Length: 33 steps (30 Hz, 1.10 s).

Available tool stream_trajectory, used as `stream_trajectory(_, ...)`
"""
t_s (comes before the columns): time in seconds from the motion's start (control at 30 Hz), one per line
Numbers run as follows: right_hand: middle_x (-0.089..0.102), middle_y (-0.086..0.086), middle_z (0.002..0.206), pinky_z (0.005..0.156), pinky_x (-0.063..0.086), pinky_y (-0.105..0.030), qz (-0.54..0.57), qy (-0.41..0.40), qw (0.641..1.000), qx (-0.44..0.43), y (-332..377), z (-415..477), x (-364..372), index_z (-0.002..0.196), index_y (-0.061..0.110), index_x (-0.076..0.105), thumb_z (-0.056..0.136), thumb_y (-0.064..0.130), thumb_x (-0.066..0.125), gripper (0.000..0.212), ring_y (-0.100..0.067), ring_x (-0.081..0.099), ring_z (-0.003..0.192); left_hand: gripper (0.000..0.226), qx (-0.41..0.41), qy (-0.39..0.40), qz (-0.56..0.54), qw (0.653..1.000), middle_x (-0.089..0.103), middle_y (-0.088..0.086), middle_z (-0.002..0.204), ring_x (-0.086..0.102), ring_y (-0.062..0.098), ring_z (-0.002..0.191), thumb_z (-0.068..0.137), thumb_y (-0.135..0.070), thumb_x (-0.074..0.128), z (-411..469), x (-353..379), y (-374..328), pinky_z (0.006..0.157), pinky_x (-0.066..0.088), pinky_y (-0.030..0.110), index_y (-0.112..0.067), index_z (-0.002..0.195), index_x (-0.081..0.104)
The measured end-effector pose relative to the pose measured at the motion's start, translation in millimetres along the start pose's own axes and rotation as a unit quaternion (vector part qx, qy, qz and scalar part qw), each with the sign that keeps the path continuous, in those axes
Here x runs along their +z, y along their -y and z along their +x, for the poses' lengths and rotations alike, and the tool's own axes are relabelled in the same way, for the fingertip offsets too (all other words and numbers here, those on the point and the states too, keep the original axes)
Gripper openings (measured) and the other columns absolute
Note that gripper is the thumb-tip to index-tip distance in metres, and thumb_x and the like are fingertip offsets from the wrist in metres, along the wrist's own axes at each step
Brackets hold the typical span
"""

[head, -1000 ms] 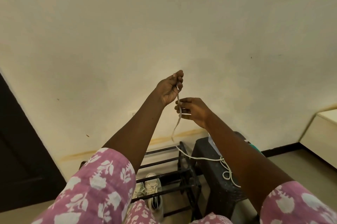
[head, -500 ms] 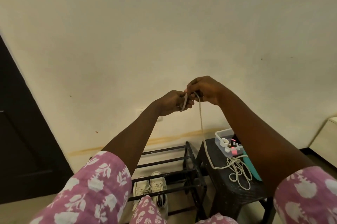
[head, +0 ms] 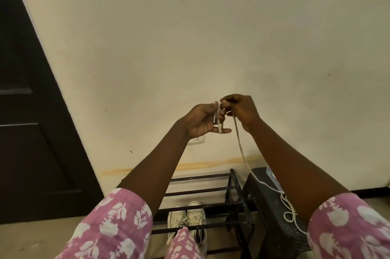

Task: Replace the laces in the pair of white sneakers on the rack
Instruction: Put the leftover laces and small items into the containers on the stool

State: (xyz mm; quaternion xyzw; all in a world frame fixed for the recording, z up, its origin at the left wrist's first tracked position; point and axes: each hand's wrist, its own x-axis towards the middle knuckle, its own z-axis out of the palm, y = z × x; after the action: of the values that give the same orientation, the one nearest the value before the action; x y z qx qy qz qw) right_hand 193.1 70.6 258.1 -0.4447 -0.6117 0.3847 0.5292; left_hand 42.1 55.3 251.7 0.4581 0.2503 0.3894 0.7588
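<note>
both hands are raised before the cream wall (head: 190, 47): the left hand (head: 202, 119) has its grip curled on turns of the white lace (head: 239, 142) wound over its fingers, and the right hand (head: 242, 111), touching the left, has its grip pinched on the same lace. the lace drops to a loose coil at the right edge of the dark surface (head: 263, 206), partly hidden by the right sleeve (head: 348, 223). the surface stands just beside the right end of the black rack (head: 211, 190) against the wall, the white sneakers (head: 186, 215) sit side by side on a lower tier, and a dark door (head: 31, 111) fills the left.
</note>
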Motion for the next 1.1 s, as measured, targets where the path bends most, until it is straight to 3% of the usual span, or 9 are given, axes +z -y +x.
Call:
stream_trajectory(0.13,0.064,-0.007,0.072,0.056,0.051,-0.024,0.012,0.055,0.997,0.051,-1,-8,22,0.088,0.005,0.067,0.087,-0.004,0.052,0.018,-0.015,0.06,0.057,0.026,0.093,-0.078,-0.063,0.991,0.061,0.0,0.068,0.061,0.008,0.056,0.102,-0.016,0.034,-2,-5,-15,0.066,0.059,0.042,-0.006,0.103,0.058)
stream_trajectory(0.27,0.063,-0.009,0.07,0.054,0.046,-0.022,-0.059,0.14,0.985,0.087,10,-14,40,0.084,0.003,0.065,0.089,0.001,0.05,0.015,-0.015,0.053,0.056,0.028,0.173,-0.161,-0.132,0.963,0.063,0.009,0.082,0.067,0.017,0.07,0.102,-0.011,0.032,0,-11,-32,0.065,0.058,0.043,-0.004,0.097,0.058)
stream_trajectory(0.4,0.059,-0.005,0.061,0.048,0.038,-0.019,-0.239,0.182,0.953,0.036,38,-13,42,0.082,0.001,0.067,0.084,0.005,0.059,0.01,-0.013,0.048,0.051,0.028,0.172,-0.21,0.044,0.962,0.066,0.004,0.097,0.061,0.022,0.098,0.103,-0.016,0.032,1,-15,-43,0.074,0.049,0.041,-0.012,0.098,0.059)
stream_trajectory(0.53,0.06,-0.006,0.06,0.046,0.039,-0.014,-0.326,0.155,0.931,-0.054,73,0,32,0.082,-0.001,0.072,0.074,-0.001,0.064,0.011,-0.01,0.049,0.051,0.028,0.085,-0.187,0.257,0.944,0.063,0.006,0.085,0.062,0.022,0.081,0.101,-0.014,0.036,-3,-16,-46,0.073,0.048,0.039,-0.013,0.091,0.063)
stream_trajectory(0.63,0.058,0.004,0.057,0.044,0.037,-0.006,-0.351,0.162,0.918,-0.088,89,12,24,0.082,0.006,0.074,0.073,-0.002,0.066,0.015,-0.003,0.049,0.052,0.028,0.019,-0.142,0.283,0.948,0.067,0.001,0.077,0.064,0.013,0.073,0.093,-0.01,0.038,-8,-12,-51,0.071,0.051,0.036,-0.014,0.087,0.065)
stream_trajectory(0.83,0.067,0.0,0.076,0.059,0.037,0.003,-0.33,0.175,0.914,-0.159,84,30,15,0.087,0.008,0.074,0.075,0.001,0.072,0.013,0.001,0.057,0.068,0.03,-0.049,-0.11,0.217,0.969,0.043,-0.004,0.061,0.042,0.008,0.053,0.099,-0.022,0.03,-19,-10,-55,0.067,0.038,0.03,-0.014,0.083,0.055)
stream_trajectory(0.97,0.069,-0.003,0.081,0.069,0.041,-0.002,-0.215,0.114,0.954,-0.175,57,31,23,0.088,0.004,0.074,0.078,0.0,0.07,0.011,-0.002,0.061,0.073,0.032,-0.05,-0.066,0.145,0.986,0.043,-0.006,0.06,0.043,0.007,0.051,0.101,-0.031,0.032,-26,-15,-54,0.074,0.05,0.039,-0.016,0.083,0.053)
stream_trajectory(1.03,0.071,-0.005,0.083,0.069,0.044,-0.006,-0.166,0.082,0.97,-0.16,43,29,31,0.088,0.005,0.074,0.081,0.002,0.068,0.01,-0.004,0.061,0.073,0.028,-0.039,-0.054,0.12,0.99,0.043,-0.007,0.058,0.041,0.005,0.048,0.101,-0.028,0.033,-30,-17,-55,0.066,0.053,0.033,-0.017,0.084,0.051)
stream_trajectory(1.1,0.069,-0.005,0.082,0.061,0.045,-0.013,-0.115,0.06,0.984,-0.121,32,27,39,0.091,0.006,0.073,0.085,0.004,0.064,0.011,-0.008,0.056,0.066,0.024,-0.005,-0.051,0.085,0.995,0.042,-0.007,0.058,0.038,0.005,0.047,0.101,-0.024,0.032,-32,-19,-55,0.053,0.044,0.021,-0.016,0.085,0.049)
